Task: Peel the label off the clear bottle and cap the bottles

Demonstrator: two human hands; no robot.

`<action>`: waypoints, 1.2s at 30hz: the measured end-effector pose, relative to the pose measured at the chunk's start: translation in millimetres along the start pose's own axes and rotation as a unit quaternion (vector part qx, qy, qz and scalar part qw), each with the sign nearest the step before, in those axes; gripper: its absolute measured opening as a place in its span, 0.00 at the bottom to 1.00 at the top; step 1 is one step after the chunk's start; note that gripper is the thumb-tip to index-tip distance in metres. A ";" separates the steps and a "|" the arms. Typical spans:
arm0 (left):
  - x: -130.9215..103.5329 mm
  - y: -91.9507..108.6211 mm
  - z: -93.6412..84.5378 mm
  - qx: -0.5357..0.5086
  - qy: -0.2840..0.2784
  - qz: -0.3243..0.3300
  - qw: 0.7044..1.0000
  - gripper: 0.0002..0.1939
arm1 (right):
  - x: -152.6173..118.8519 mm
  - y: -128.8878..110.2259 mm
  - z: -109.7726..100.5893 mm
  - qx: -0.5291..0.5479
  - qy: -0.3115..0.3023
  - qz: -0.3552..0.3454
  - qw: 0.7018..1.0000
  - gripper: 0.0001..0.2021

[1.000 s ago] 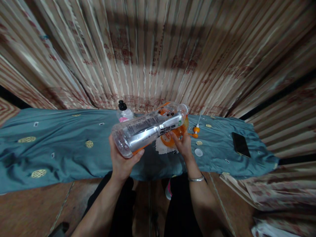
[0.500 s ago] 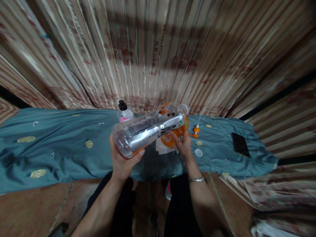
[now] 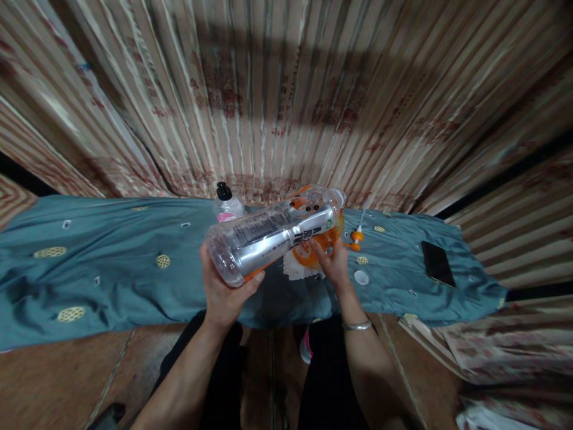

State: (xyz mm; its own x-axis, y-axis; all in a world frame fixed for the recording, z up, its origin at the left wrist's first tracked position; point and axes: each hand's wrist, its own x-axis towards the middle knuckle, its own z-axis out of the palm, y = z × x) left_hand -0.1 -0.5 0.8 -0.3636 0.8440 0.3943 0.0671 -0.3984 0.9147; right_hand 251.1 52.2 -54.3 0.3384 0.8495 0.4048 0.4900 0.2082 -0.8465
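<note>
Aslant over the teal-draped tabletop [image 3: 120, 251], the clear, silver-labelled plastic bottle [image 3: 268, 233] sat in the left hand [image 3: 222, 297], grip wrapped round its base! The right hand [image 3: 334, 263] curled round a translucent orange plastic bottle [image 3: 329, 237]. Probably light, slippery, dentable; the clear one's waist promised surer hold.

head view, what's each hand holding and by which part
Left hand: clear bottle, near its base. Right hand: orange bottle, by its near side, the grip partly hidden.
</note>
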 end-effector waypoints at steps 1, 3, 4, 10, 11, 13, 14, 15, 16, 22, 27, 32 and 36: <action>-0.1 0.0 -0.1 0.000 0.000 0.001 1.000 0.43 | 0.1 0.3 0.1 -0.003 0.003 -0.001 1.000 0.31; -0.2 0.0 -0.2 0.004 0.000 0.005 1.000 0.43 | 0.3 0.1 0.2 -0.008 0.007 -0.003 1.000 0.31; -0.3 0.0 -0.2 0.007 0.000 0.005 1.000 0.44 | 0.4 -0.3 0.2 -0.010 0.006 -0.003 1.000 0.32; -0.5 -1.4 0.4 0.003 -0.003 0.001 1.000 0.47 | 0.5 -4.4 0.0 -0.004 -0.002 0.003 1.000 0.34; -0.4 -1.5 0.3 0.003 -0.001 0.003 1.000 0.47 | 0.5 -4.7 0.0 0.000 -0.003 0.004 1.000 0.34; -0.1 -1.4 0.0 0.008 0.001 0.002 1.000 0.47 | 0.6 -4.5 0.2 0.003 -0.004 0.004 1.000 0.33; 0.0 -1.3 -0.1 0.011 0.000 0.001 1.000 0.47 | 0.6 -4.2 0.4 0.003 -0.003 0.003 1.000 0.32; 0.1 -1.0 -0.2 0.013 -0.001 0.001 1.000 0.47 | 0.7 -3.7 0.5 0.001 -0.001 0.001 1.000 0.32; 0.2 -0.7 -0.3 0.013 -0.002 0.001 1.000 0.46 | 0.8 -3.2 0.5 -0.002 0.003 -0.001 1.000 0.31; 0.2 1.2 0.6 0.007 0.001 0.001 1.000 0.43 | 0.6 -3.6 0.0 -0.012 0.002 0.000 1.000 0.29; -0.3 0.4 0.5 0.003 0.001 0.005 1.000 0.41 | 0.5 -4.9 -0.3 -0.004 0.000 0.005 1.000 0.28; -0.3 -0.5 0.2 0.015 0.006 -0.001 1.000 0.45 | 1.4 -2.4 0.0 -0.009 0.003 0.004 1.000 0.31; 0.0 -0.3 1.0 0.004 0.003 0.001 1.000 0.44 | 1.2 0.4 0.5 -0.011 0.000 -0.002 1.000 0.32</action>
State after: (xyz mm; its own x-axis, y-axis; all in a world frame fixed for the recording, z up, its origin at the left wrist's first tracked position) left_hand 0.9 0.0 0.6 -0.3693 0.8409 0.3957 0.0748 -0.3975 0.9145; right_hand 251.4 53.6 -54.3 0.3373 0.8485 0.4079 0.5090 0.2001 -0.8372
